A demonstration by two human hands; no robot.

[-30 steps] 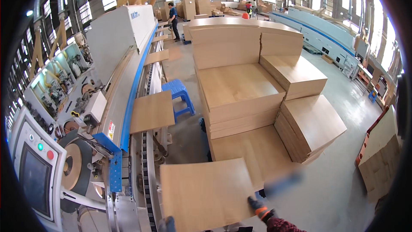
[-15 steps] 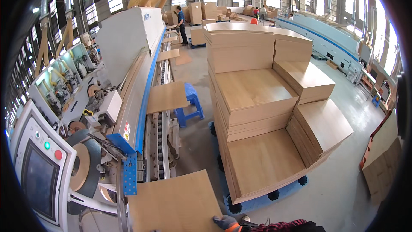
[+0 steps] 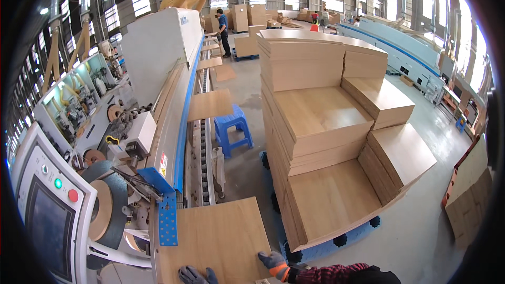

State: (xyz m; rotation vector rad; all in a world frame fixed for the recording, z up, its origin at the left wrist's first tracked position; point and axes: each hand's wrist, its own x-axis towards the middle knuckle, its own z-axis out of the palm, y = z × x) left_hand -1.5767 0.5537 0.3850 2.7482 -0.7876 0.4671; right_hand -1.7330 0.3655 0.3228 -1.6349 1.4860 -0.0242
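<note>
A wood-coloured board (image 3: 221,234) lies flat in front of me, at the near end of the machine's feed track (image 3: 206,179). My left hand (image 3: 197,275), in a grey glove, rests on its near part with the fingers flat and the thumb apart. At the board's right edge is my right hand (image 3: 272,263), in a grey glove with an orange cuff, closed on that edge; its underside fingers are hidden. A blue perforated metal plate (image 3: 168,221) stands over the board's left side.
A stepped stack of boards (image 3: 326,110) stands on a blue pallet (image 3: 336,241) to the right. Left is a control panel (image 3: 50,215) beside an edge-tape roll (image 3: 100,208). Further along are another board (image 3: 210,105), a blue stool (image 3: 233,129) and a person (image 3: 223,31).
My left hand has come into view onto the board. My right hand is slightly higher along the right edge. The view has shifted a little, and the far board looks farther along the track.
</note>
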